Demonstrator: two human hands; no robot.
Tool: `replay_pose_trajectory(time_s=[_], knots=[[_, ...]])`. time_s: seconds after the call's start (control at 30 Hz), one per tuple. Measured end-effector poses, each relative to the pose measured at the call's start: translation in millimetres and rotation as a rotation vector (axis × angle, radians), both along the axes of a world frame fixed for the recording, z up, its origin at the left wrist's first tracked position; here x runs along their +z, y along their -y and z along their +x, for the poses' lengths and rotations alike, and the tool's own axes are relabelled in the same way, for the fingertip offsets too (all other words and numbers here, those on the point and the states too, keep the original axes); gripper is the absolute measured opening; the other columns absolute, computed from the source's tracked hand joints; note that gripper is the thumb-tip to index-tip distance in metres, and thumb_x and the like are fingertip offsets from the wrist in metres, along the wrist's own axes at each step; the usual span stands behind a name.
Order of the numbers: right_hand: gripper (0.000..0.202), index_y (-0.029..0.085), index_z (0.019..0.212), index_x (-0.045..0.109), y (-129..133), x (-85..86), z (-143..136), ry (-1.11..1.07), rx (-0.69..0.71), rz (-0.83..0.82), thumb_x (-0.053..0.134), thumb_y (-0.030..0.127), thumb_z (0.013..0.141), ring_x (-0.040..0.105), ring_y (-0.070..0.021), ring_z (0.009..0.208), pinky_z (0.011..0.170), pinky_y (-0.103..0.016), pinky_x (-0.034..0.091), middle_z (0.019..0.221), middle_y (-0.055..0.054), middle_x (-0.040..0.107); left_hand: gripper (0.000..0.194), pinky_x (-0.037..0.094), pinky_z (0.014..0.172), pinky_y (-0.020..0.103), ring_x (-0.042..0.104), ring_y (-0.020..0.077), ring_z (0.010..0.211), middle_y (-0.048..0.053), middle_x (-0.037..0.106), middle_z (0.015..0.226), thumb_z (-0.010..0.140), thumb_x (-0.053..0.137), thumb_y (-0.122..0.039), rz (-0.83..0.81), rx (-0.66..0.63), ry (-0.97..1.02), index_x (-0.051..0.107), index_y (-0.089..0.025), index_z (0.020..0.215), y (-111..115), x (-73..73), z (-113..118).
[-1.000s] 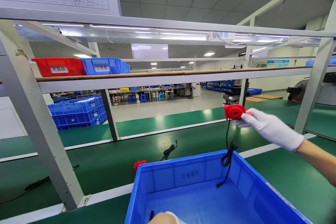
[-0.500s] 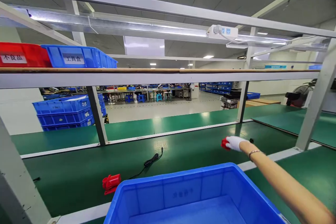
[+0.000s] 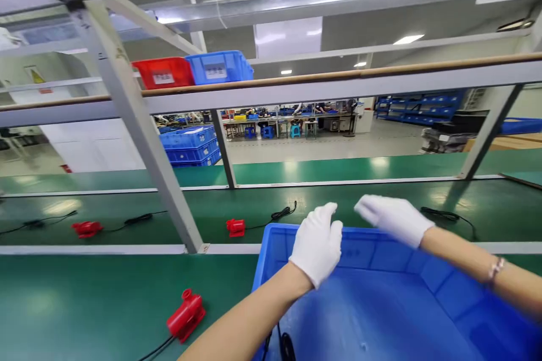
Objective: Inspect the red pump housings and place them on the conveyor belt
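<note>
My left hand, in a white glove, is over the far rim of a blue crate with thumb and fingers apart. Nothing shows in it. To its right my gloved right hand, smeared by motion, stretches its fingers toward the left hand, and no object is visible there. A red pump-like device with a black cable lies on the green belt beyond the crate. Nearer, left of my left forearm, another red pump-like device stands on the green table. A black cable lies at the crate's near left.
Another red device lies farther left on the belt. A black cable runs beyond my right wrist. A slanted white post rises left of the crate, and a shelf crosses above, bearing a red bin and blue bin.
The view has turned left and down. My left hand has come into view over the crate. My right hand has drawn back toward the crate, and the red piece no longer shows in it.
</note>
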State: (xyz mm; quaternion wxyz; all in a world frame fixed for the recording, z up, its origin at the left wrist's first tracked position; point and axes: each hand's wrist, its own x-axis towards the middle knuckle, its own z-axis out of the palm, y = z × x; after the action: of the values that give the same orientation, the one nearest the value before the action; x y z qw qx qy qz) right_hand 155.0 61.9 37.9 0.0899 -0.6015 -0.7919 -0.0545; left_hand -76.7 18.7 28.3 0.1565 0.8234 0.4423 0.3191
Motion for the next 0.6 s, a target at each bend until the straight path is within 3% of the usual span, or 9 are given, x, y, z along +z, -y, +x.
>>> replay_pose_trajectory(time_s=[0.17, 0.27, 0.4, 0.5, 0.6], knots=[[0.02, 0.024, 0.092, 0.069, 109, -69.8, -151, -0.005, 0.498, -0.252, 0.056, 0.039, 0.088, 0.069, -0.0187, 0.071, 0.058, -0.023, 0.04, 0.084, -0.001, 0.073, 0.04, 0.044, 0.106, 0.038, 0.058, 0.0229, 0.116, 0.01, 0.063, 0.124, 0.098, 0.038, -0.03, 0.047, 0.023, 0.201, 0.051, -0.015, 0.133, -6, -0.5, -5], [0.03, 0.022, 0.093, 0.069, 141, -96.6, -206, -0.025, 0.561, -0.443, 0.062, 0.048, 0.083, 0.071, -0.0244, 0.072, 0.055, -0.025, 0.042, 0.086, -0.005, 0.074, 0.037, 0.047, 0.104, 0.038, 0.061, 0.0236, 0.113, 0.009, 0.066, 0.12, 0.097, 0.041, -0.031, 0.023, -0.004, 0.244, 0.058, -0.017, 0.127, -7, -7.1, -5], [0.024, 0.018, 0.099, 0.072, 141, -115.8, -236, 0.034, 0.496, -0.587, 0.065, 0.032, 0.08, 0.073, -0.0322, 0.084, 0.063, -0.028, 0.051, 0.093, -0.01, 0.075, 0.037, 0.047, 0.105, 0.041, 0.061, 0.0261, 0.115, 0.011, 0.068, 0.12, 0.096, 0.041, -0.032, -0.02, -0.04, 0.257, 0.062, -0.016, 0.122, -6, -11.8, -4], [0.017, 0.019, 0.09, 0.074, 131, -124.9, -235, 0.033, 0.49, -0.605, 0.059, 0.017, 0.083, 0.073, -0.0251, 0.076, 0.057, -0.024, 0.05, 0.084, -0.006, 0.076, 0.038, 0.047, 0.105, 0.041, 0.062, 0.0254, 0.115, 0.009, 0.068, 0.121, 0.096, 0.04, -0.034, -0.051, -0.076, 0.251, 0.063, -0.018, 0.122, -6, -11.9, -4], [0.018, 0.02, 0.087, 0.073, 126, -126.5, -227, -0.041, 0.525, -0.574, 0.057, 0.025, 0.093, 0.07, -0.0151, 0.071, 0.06, -0.02, 0.052, 0.081, -0.001, 0.074, 0.039, 0.048, 0.104, 0.042, 0.063, 0.0255, 0.114, 0.008, 0.069, 0.12, 0.096, 0.039, -0.036, -0.084, -0.111, 0.239, 0.064, -0.02, 0.121, -6, -11.1, -4]])
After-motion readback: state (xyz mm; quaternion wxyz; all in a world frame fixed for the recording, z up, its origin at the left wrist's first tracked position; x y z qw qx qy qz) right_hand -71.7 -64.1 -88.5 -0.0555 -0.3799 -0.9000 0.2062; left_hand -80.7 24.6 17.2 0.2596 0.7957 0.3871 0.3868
